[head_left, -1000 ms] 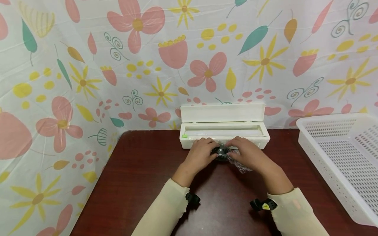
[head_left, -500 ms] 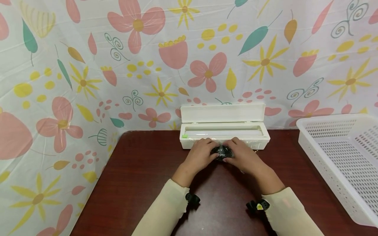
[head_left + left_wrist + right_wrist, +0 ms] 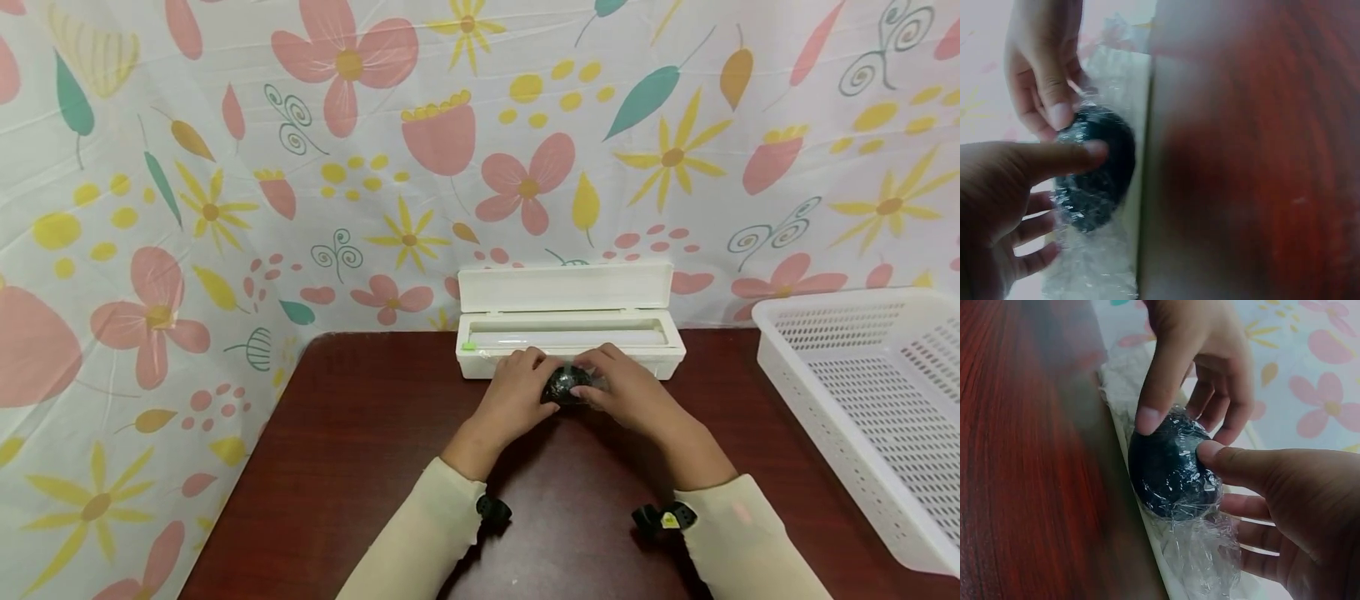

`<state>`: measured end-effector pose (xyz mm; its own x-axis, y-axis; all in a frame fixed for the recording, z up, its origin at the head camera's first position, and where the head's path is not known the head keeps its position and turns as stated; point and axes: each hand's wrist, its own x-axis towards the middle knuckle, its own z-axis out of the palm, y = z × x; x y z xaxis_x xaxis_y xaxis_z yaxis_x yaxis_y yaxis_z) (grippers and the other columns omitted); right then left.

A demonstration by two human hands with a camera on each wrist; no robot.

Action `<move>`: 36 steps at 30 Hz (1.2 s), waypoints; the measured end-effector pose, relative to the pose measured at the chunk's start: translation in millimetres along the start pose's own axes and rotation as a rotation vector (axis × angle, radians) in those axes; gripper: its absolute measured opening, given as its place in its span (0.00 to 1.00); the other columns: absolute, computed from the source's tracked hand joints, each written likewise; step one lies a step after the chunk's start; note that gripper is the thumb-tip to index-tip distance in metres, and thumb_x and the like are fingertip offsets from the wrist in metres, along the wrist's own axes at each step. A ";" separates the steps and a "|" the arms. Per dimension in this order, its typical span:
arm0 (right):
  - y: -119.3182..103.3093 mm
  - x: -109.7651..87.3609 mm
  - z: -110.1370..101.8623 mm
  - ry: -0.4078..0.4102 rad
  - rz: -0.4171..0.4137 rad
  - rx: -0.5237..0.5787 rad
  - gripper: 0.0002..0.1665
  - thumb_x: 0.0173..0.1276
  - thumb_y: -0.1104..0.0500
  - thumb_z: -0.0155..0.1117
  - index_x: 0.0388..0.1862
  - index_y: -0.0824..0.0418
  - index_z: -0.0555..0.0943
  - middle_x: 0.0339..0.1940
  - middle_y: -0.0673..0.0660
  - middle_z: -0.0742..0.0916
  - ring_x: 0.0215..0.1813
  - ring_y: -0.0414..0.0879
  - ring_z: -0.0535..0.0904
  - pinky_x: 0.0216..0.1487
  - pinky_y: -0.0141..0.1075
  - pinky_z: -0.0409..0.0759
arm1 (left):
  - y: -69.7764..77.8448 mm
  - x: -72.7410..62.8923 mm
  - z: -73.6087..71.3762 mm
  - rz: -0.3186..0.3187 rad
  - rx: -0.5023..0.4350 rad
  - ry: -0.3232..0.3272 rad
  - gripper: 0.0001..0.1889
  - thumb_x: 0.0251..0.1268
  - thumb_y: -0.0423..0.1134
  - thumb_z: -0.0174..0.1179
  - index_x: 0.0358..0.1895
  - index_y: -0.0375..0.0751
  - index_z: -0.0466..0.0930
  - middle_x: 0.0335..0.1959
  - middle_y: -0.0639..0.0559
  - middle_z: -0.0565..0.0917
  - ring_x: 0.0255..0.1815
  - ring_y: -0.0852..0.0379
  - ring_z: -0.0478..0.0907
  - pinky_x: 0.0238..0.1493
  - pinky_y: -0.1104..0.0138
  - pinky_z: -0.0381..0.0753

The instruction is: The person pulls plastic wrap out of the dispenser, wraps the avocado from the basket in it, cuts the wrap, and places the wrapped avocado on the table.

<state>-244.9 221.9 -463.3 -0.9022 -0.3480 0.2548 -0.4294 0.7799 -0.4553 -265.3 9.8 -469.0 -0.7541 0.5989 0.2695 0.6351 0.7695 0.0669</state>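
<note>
A dark, smooth oval thing (image 3: 566, 385), wrapped in clear cling film (image 3: 1204, 556), is held between both hands just in front of a white film dispenser box (image 3: 476, 364). My left hand (image 3: 517, 387) grips its left side, thumb toward me. On its other side, my right hand (image 3: 633, 390) pinches it with thumb and fingertips. Wrinkled film clings to the surface, and a loose crumpled tail trails off under the right hand in the right wrist view. The thing's exact kind is hidden by film and fingers.
The dispenser's lid (image 3: 566, 288) stands raised at the back, with a film roll (image 3: 570, 337) inside. A white perforated basket (image 3: 832, 417) stands on the right of the dark red table (image 3: 360, 467). A floral cloth (image 3: 480, 192) hangs behind.
The right hand has moved left over the wrapped thing, then slightly back right. The left hand has shifted slightly right. A film tail spread below the right hand no longer shows in the head view.
</note>
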 end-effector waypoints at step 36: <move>-8.0 0.5 -17.3 0.053 -0.042 -0.013 0.38 0.67 0.52 0.72 0.71 0.67 0.72 0.60 0.66 0.80 0.61 0.61 0.77 0.60 0.57 0.76 | -12.6 2.4 -17.7 0.025 -0.221 0.254 0.22 0.72 0.56 0.60 0.63 0.53 0.80 0.59 0.55 0.82 0.64 0.54 0.75 0.62 0.53 0.75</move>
<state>-241.2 224.4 -444.8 -0.8798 -0.3530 0.3184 -0.4661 0.7721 -0.4320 -272.1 -2.3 -452.2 -0.6899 0.5208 0.5028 0.6945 0.6720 0.2568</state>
